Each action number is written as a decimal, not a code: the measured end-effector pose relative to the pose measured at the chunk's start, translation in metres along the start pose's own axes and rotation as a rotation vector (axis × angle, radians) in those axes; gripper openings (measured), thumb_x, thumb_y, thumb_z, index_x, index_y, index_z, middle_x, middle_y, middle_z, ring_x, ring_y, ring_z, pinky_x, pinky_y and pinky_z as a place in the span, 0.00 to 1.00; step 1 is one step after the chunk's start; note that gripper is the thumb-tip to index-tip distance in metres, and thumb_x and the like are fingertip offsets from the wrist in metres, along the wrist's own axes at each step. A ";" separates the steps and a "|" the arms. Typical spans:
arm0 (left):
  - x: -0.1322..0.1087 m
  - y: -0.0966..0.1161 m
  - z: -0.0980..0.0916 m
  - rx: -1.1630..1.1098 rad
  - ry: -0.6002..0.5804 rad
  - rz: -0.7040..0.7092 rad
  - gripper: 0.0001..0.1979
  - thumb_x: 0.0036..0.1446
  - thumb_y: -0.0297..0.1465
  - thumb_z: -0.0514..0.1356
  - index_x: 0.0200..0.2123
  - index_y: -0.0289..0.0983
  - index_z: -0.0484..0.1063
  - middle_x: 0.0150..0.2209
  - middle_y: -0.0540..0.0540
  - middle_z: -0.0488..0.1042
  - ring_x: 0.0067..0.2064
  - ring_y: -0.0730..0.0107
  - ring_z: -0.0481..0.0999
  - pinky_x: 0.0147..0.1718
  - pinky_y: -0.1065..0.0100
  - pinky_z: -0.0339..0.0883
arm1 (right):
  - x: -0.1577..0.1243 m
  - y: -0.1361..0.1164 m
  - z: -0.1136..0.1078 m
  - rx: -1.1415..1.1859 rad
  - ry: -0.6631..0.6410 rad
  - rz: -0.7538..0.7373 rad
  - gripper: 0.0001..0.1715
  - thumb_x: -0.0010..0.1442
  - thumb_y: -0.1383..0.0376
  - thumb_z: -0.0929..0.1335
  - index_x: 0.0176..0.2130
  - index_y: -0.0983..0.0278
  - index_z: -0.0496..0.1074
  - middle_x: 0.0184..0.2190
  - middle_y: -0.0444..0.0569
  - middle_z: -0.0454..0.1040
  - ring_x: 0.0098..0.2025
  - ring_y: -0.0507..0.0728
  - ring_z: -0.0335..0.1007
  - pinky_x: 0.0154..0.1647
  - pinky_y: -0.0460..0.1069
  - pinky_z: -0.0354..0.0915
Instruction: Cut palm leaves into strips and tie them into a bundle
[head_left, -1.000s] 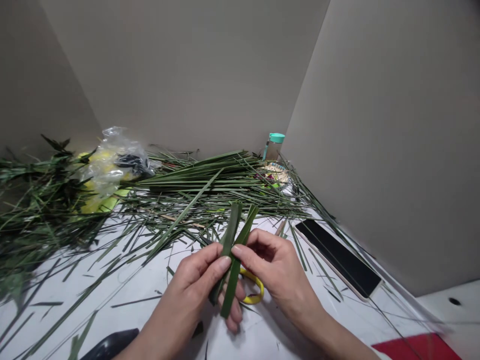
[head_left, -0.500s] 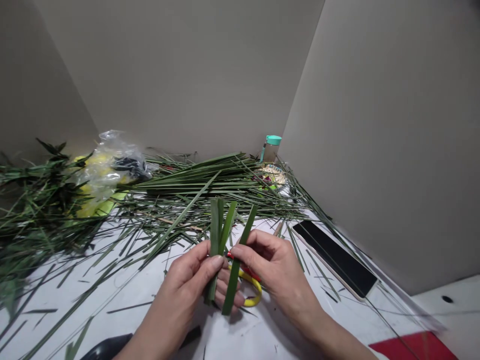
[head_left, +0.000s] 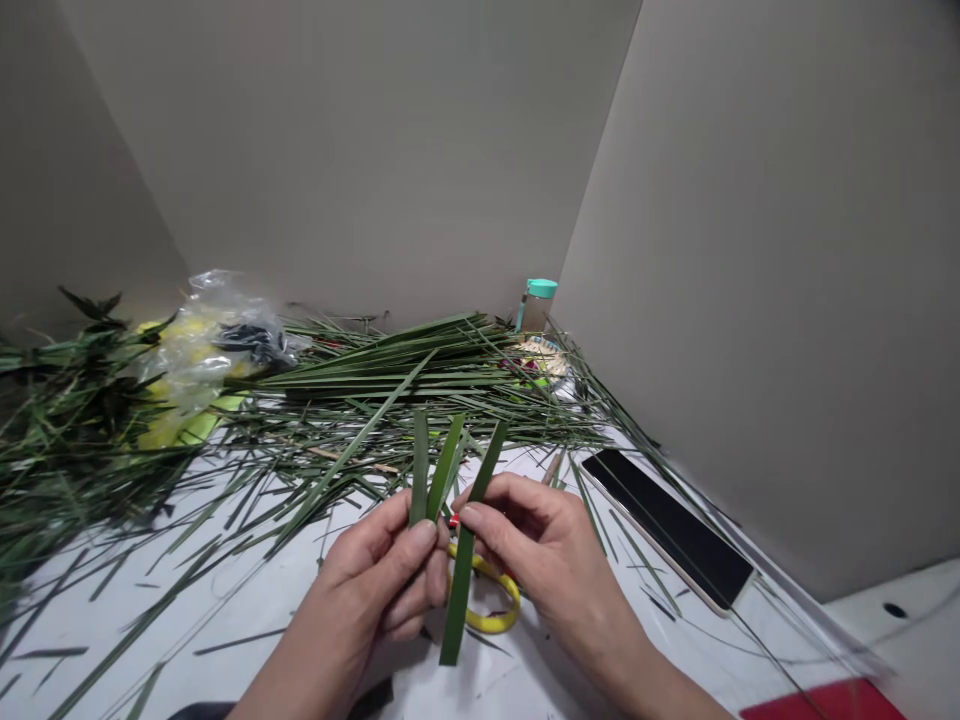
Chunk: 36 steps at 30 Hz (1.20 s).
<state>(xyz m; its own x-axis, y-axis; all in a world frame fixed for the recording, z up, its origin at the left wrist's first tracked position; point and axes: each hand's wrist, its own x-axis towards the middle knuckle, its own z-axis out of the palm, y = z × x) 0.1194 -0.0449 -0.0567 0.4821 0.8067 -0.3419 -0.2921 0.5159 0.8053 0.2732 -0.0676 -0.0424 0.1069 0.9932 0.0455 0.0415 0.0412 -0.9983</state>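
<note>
Several narrow green palm leaf strips (head_left: 447, 470) stand upright between my hands, fanned apart at their upper ends. My left hand (head_left: 367, 575) pinches the left strips between thumb and fingers. My right hand (head_left: 540, 540) grips a longer strip (head_left: 462, 590) between thumb and forefinger, and its lower end hangs below my fingers. Just beneath my hands lie yellow-handled scissors (head_left: 487, 616), partly hidden, with a bit of red (head_left: 453, 521) showing near my fingertips.
A large heap of long palm leaves (head_left: 390, 368) spreads across the white table (head_left: 525, 680), with loose strips scattered. Behind it are a plastic bag (head_left: 214, 350) and a teal-capped bottle (head_left: 537, 305). A phone (head_left: 667, 527) lies to the right, beside a grey wall (head_left: 750, 250).
The strips in my left hand now stand further apart and are more separate. My left hand has shifted slightly, and the scissors show more fully below my hands.
</note>
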 end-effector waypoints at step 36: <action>0.002 -0.005 0.002 0.134 0.051 0.187 0.16 0.49 0.41 0.70 0.29 0.39 0.67 0.20 0.57 0.66 0.18 0.82 0.59 0.17 0.79 0.55 | -0.008 0.010 0.010 -0.245 0.053 -0.317 0.10 0.59 0.68 0.68 0.26 0.64 0.76 0.24 0.45 0.75 0.28 0.52 0.69 0.32 0.46 0.63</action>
<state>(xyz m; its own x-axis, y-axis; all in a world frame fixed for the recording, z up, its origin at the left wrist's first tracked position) 0.1234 -0.0465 -0.0605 0.3866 0.8999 -0.2016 -0.2583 0.3155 0.9131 0.2630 -0.0745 -0.0529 0.1012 0.9284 0.3576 0.3157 0.3109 -0.8965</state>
